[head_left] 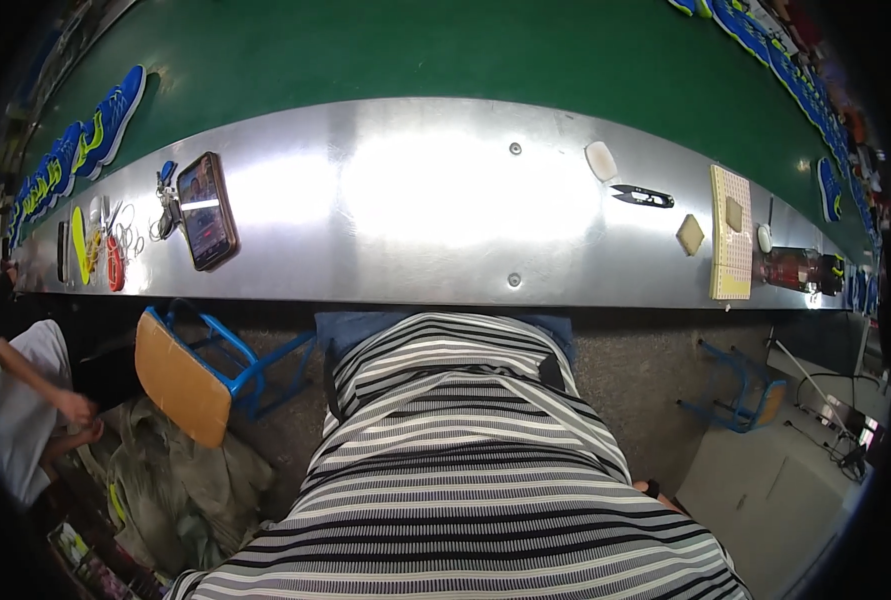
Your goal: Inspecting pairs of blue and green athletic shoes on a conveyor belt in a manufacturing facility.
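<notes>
My left hand is out of sight. At my right side only a bit of my arm [662,498] with a dark band shows past the striped shirt, and the hand itself is hidden. Before me runs a shiny metal bench edge [415,270]. A phone [207,212] with a lit screen lies on its left part, beside a tangle of cable [166,205]. On the right part are black thread snips [642,196], a whitish rounded block [600,160], a tan block [690,235] and a yellowish dotted pad [731,265] with another small block [733,213] on it.
Beyond the metal runs a green surface [415,50] with blue sports shoes [115,115] lined up left and more shoes [785,75] right. A dark bottle [800,270] lies far right. Stools [180,375] stand on both sides. Another person [25,400] sits at left.
</notes>
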`<state>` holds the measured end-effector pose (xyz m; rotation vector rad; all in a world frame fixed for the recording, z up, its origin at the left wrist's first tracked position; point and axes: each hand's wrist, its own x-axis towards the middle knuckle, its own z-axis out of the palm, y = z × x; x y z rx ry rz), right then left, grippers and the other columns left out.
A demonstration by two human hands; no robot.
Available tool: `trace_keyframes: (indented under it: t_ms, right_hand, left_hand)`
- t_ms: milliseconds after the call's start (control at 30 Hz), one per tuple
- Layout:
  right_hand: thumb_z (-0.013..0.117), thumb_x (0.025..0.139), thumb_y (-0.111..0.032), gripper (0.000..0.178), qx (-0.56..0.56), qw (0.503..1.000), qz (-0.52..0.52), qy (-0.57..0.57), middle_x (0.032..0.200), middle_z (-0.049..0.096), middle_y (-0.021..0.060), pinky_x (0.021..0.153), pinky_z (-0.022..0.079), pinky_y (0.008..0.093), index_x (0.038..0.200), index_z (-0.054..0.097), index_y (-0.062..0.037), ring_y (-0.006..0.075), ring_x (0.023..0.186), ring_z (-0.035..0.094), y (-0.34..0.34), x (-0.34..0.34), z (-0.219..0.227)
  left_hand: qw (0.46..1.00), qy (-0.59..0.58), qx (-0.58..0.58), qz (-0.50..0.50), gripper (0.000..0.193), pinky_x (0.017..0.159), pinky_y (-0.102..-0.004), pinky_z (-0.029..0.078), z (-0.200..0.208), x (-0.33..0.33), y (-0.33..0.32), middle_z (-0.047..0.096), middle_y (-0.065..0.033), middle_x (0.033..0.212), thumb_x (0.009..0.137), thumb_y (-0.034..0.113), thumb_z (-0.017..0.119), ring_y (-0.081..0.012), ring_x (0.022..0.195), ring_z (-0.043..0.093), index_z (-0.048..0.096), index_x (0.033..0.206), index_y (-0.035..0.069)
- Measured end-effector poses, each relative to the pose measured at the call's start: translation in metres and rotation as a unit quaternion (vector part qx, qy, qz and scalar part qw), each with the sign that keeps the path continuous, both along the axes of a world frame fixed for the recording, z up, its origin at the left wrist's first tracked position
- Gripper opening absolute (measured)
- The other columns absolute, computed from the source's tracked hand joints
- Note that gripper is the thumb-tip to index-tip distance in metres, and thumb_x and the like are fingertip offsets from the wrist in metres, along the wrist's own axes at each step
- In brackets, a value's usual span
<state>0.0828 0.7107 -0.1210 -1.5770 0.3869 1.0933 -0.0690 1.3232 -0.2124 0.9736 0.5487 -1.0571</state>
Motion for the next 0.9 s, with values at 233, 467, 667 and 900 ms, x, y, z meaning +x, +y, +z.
trace_keyframes:
  t_ms: [233,467,667,900]
  right_hand:
    - [0.074,0.074,-0.035,0.045,0.040,0.999,-0.007,0.007,0.104,0.061,0.0067,0.086,0.045,0.0352,0.102,0.064,-0.0015,0.0198,0.097,0.058,0.004,0.031,-0.006]
    - [0.075,0.071,-0.037,0.051,0.100,0.995,0.003,0.019,0.109,0.060,0.0077,0.088,0.045,0.0369,0.105,0.064,-0.0012,0.0218,0.100,0.058,0.014,0.073,-0.020]
    - [0.067,0.087,-0.039,0.058,0.409,0.890,-0.123,0.159,0.117,0.057,0.0059,0.094,0.041,0.0366,0.128,0.046,-0.0029,0.0181,0.110,0.052,0.012,0.125,-0.042]
    - [0.059,0.096,-0.014,0.024,0.115,0.986,-0.029,0.113,0.086,0.065,-0.0007,0.069,0.044,0.0172,0.117,0.053,-0.0035,0.0017,0.074,0.057,0.068,0.177,-0.030]
  left_hand:
    - [0.997,0.021,0.034,0.073,0.052,0.098,-0.0307,0.041,0.018,0.074,-0.023,0.059,-0.0097,0.123,0.089,0.020,0.063,-0.0157,0.109,0.054,0.047,0.133,-0.001]
    - [0.963,-0.157,0.201,0.085,0.050,0.095,-0.0279,0.043,0.054,0.154,-0.070,0.061,-0.0081,0.119,0.087,0.016,0.070,-0.0122,0.106,0.055,0.051,0.128,-0.003]
    - [0.986,-0.114,0.067,0.104,0.025,0.077,-0.0213,0.046,0.058,0.232,-0.092,0.063,-0.0020,0.095,0.086,0.017,0.071,-0.0065,0.084,0.058,0.059,0.099,-0.001]
    - [0.985,-0.016,0.090,0.143,0.028,0.077,-0.0237,0.049,0.068,0.274,-0.112,0.065,-0.0026,0.101,0.098,0.024,0.055,-0.0082,0.086,0.060,0.059,0.111,0.001]
